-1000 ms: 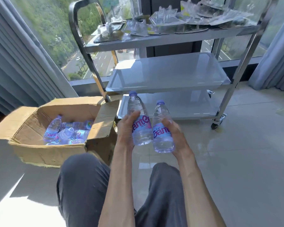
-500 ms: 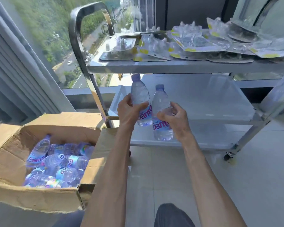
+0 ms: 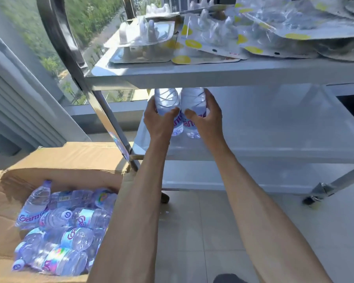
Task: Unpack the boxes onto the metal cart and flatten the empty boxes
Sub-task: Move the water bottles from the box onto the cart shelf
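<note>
Now gripping two clear, full, smooth plastic water bottles side by side over the metal cart's middle shelf, left hand and right hand wrapped round labelled middles; heavyish, probably slippery.

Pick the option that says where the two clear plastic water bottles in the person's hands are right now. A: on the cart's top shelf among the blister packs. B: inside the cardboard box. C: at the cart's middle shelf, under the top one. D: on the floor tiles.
C: the left hand and right hand each grip a clear plastic water bottle over the metal cart's middle shelf, caps hidden behind the top shelf.
</note>
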Demonstrator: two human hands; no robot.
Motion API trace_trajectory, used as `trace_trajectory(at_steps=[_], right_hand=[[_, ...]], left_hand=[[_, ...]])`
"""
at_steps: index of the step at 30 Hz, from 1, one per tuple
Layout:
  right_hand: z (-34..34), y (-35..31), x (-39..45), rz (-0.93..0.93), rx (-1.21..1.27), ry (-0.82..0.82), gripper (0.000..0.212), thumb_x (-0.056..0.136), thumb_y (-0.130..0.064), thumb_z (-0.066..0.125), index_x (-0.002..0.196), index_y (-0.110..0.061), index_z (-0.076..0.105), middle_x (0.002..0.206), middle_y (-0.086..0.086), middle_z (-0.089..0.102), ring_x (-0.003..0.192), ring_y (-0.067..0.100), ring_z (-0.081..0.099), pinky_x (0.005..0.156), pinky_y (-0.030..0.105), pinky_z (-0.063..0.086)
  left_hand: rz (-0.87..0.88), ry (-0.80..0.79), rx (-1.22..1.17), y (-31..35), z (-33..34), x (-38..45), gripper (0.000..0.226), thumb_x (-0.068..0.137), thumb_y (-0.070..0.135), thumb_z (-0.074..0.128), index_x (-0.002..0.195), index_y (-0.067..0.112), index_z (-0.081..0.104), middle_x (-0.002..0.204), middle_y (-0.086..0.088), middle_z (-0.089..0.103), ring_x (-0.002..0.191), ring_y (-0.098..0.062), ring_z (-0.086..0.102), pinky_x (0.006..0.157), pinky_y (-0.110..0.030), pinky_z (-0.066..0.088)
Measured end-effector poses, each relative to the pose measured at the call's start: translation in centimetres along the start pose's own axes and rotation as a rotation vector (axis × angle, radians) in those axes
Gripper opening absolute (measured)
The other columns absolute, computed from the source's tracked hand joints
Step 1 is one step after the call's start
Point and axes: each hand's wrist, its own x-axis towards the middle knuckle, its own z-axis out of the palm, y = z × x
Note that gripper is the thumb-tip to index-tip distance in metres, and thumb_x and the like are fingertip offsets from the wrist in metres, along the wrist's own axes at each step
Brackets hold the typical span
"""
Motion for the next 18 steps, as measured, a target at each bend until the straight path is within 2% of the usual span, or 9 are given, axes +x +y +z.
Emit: trace_trajectory(at_steps=[4, 7, 8, 10, 13, 15, 18], right_hand=[[1.6, 1.8, 2.1, -0.005, -0.034, 0.011, 0.082, 0.076, -0.024, 0.080, 0.147, -0.010, 0.041, 0.148, 0.004, 0.049, 0.134, 0.018, 0.047, 0.109, 0.037, 0.044], [2.4, 2.8, 2.5, 0.027, -0.070, -0.020, 0.085, 0.079, -0.026, 0.081, 0.150, -0.015, 0.035, 0.151, 0.001, 0.044, 0.137, 0.015, 0.042, 0.110, 0.018, 0.035], [2.6, 3.2, 2.4, 0.030, -0.058, -0.022, 0.086, 0.078, -0.028, 0.081, 0.150, -0.016, 0.035, 0.151, 0.000, 0.044, 0.137, 0.013, 0.042, 0.109, 0.016, 0.035], [2.7, 4.0, 2.0, 0.035, -0.032, -0.010, 0.086, 0.075, -0.036, 0.083, 0.147, -0.017, 0.041, 0.145, -0.001, 0.051, 0.130, 0.012, 0.050, 0.107, 0.025, 0.043], [2.7, 4.9, 2.1, 0.056, -0.009, 0.006, 0.074, 0.067, -0.047, 0.083, 0.128, -0.016, 0.056, 0.122, -0.002, 0.066, 0.109, 0.016, 0.063, 0.093, 0.041, 0.054], [2.8, 5.2, 2.3, 0.064, -0.023, 0.021, 0.070, 0.065, -0.047, 0.083, 0.122, -0.015, 0.059, 0.115, -0.004, 0.068, 0.101, 0.014, 0.064, 0.088, 0.037, 0.055], [3.1, 5.6, 2.5, 0.050, -0.051, 0.037, 0.071, 0.063, -0.046, 0.083, 0.122, -0.017, 0.058, 0.114, -0.008, 0.068, 0.099, 0.011, 0.063, 0.086, 0.032, 0.055]], left_hand=[[0.074, -0.060, 0.013, -1.5, -0.5, 1.1, 0.067, 0.059, 0.023, 0.077, 0.124, 0.022, 0.061, 0.113, 0.005, 0.071, 0.106, -0.019, 0.068, 0.093, -0.048, 0.055], [0.124, -0.112, 0.000, -2.9, -0.3, 0.9, 0.072, 0.069, 0.024, 0.077, 0.137, 0.024, 0.052, 0.127, 0.003, 0.065, 0.118, -0.019, 0.062, 0.100, -0.048, 0.050], [0.127, -0.100, 0.008, -3.5, -0.2, 0.8, 0.074, 0.073, 0.030, 0.077, 0.140, 0.025, 0.049, 0.130, 0.003, 0.063, 0.121, -0.017, 0.059, 0.102, -0.047, 0.049], [0.113, -0.024, 0.053, -4.4, 0.1, 0.5, 0.076, 0.072, 0.046, 0.076, 0.140, 0.025, 0.049, 0.128, 0.003, 0.061, 0.121, -0.014, 0.058, 0.102, -0.044, 0.049], [0.122, 0.080, 0.042, -4.3, 1.2, 0.6, 0.071, 0.073, 0.041, 0.074, 0.137, 0.021, 0.054, 0.126, 0.006, 0.065, 0.116, -0.009, 0.060, 0.100, -0.037, 0.050], [0.109, 0.107, 0.001, -3.8, 2.0, 1.6, 0.067, 0.077, 0.033, 0.075, 0.139, 0.020, 0.053, 0.127, 0.006, 0.066, 0.114, -0.010, 0.062, 0.099, -0.037, 0.051], [0.101, 0.117, 0.048, -3.9, 2.7, 3.7, 0.064, 0.083, 0.035, 0.073, 0.141, 0.022, 0.049, 0.122, 0.002, 0.068, 0.106, -0.014, 0.065, 0.096, -0.038, 0.053]])
